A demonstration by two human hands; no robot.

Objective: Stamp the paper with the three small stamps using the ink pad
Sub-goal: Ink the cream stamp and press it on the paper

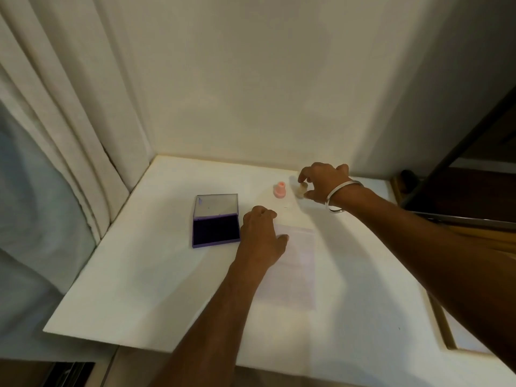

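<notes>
Reaching toward the far side of the white table (134, 289), the right hand (324, 182) pinches a small tan stamp (302, 189) between thumb and fingertips; the stamp stands on the tabletop close to the back wall (251, 93). A metal bangle (339, 195) circles that wrist. Just left of the tan stamp, apart from it, a pink stamp (279, 189) stands upright. A third stamp cannot be made out anywhere.

The left hand (262, 236) rests on the top left corner of the paper (296, 269), fingers curled under and thumb lying out over the sheet; whether it holds anything under the knuckles cannot be told. The paper lies flat near the middle of the table, pale and hard to tell from the surface, with its left part hidden by the forearm. No stamped marks can be seen on it in the blur.

Just left of that hand sits the purple ink pad (216, 231), lid (216, 205) open and tilted back toward the wall.

Curtains (55, 135) hang along the left edge of the table, the wall closes the back, and dark wooden furniture (460, 196) borders the right. Bare tabletop spreads toward the near edge.
</notes>
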